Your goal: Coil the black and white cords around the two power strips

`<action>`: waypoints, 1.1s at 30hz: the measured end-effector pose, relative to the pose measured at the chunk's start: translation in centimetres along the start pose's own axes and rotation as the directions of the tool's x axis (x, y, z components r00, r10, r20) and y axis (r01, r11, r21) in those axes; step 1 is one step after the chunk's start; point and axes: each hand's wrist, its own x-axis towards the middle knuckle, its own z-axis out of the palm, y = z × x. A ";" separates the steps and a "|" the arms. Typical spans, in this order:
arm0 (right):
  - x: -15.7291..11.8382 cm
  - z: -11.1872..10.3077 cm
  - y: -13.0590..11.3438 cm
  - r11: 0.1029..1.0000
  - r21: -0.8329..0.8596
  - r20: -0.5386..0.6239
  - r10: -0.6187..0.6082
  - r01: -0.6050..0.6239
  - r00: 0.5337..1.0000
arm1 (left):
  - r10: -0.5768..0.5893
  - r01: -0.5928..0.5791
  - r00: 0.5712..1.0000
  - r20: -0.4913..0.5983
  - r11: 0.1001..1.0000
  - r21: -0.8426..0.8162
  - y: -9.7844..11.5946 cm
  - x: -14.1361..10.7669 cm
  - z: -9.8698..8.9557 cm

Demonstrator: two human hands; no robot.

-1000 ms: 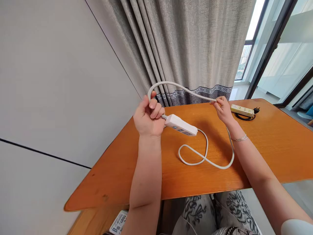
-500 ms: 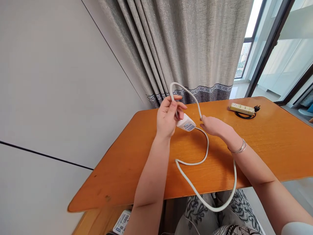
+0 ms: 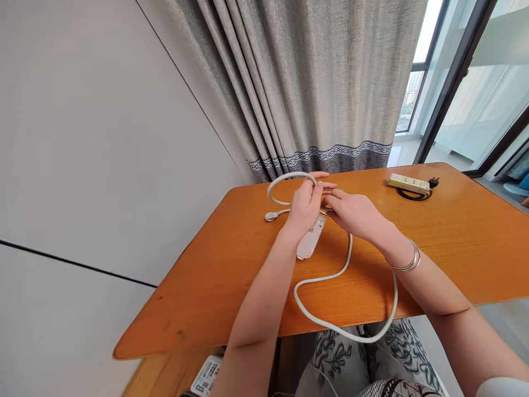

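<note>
A white power strip [image 3: 311,241] lies tilted under my hands on the table, its far end hidden by them. From it runs a thick white cord [image 3: 323,277], which sweeps in a loose curve over the table's front edge and back up behind my right wrist. My left hand [image 3: 306,204] is closed on the cord between thumb and fingers, and a loop of cord arches to its left. Fingertips of my right hand [image 3: 351,212] are bent together at the cord beside the left hand. The white plug [image 3: 271,216] rests on the table to the left.
A cream power strip [image 3: 409,183] with a black cord and plug lies at the back right of the orange-brown wooden table [image 3: 458,242]. Behind it hangs a grey curtain [image 3: 330,71]. A white panel [image 3: 91,138] stands on the left. A white labelled box [image 3: 206,376] is below the table.
Both hands have come together and lowered toward the table. The power strip has turned and moved down, the cord loop has shifted left, and the plug now shows on the table.
</note>
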 end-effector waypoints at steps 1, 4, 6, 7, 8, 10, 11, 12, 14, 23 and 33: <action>-0.1 0.0 0.0 1.000 0.001 -0.037 -0.007 0.007 0.999 | -0.038 0.038 0.999 0.004 0.999 0.005 -0.1 0.1 -0.3; -0.1 -0.1 0.2 1.000 -0.025 -0.100 -0.007 0.004 0.995 | -0.085 0.085 0.996 0.007 0.996 0.022 0.0 0.1 -1.2; -0.1 -0.1 0.4 0.999 -0.052 -0.127 -0.020 0.013 0.992 | -0.087 0.087 0.996 0.030 0.996 0.025 0.4 0.0 -1.5; -0.1 -0.1 0.4 0.998 -0.061 -0.137 -0.032 0.023 0.990 | -0.088 0.087 0.995 0.045 0.996 0.030 0.6 -0.1 -1.6; 0.0 -0.1 0.4 0.997 -0.065 -0.145 -0.043 0.034 0.988 | -0.093 0.090 0.994 0.057 0.995 0.039 0.9 -0.2 -1.6; 0.0 -0.1 0.2 0.997 -0.060 -0.147 -0.057 0.049 0.988 | -0.116 0.113 0.991 0.065 0.992 0.050 1.2 -0.3 -1.6; 0.0 -0.2 0.1 0.997 -0.053 -0.140 -0.058 0.051 0.988 | -0.132 0.130 0.989 0.063 0.991 0.043 1.2 -0.3 -1.5; -0.1 -0.3 0.0 0.998 -0.042 -0.127 -0.058 0.053 0.990 | -0.150 0.149 0.987 0.062 0.988 0.028 1.2 -0.2 -1.4; -0.3 -0.6 -0.1 0.998 -0.021 -0.091 -0.058 0.056 0.994 | -0.195 0.197 0.979 0.063 0.980 -0.027 1.0 0.0 -1.3; -0.6 -1.1 2.1 0.996 0.083 -0.300 -0.017 0.044 0.954 | -0.323 0.403 0.900 0.294 0.873 -0.274 1.2 0.4 -2.8; -0.8 -0.8 4.5 0.848 0.338 -0.439 -0.241 0.407 0.866 | -0.197 0.532 0.675 0.711 0.798 -0.284 2.3 -0.8 -2.8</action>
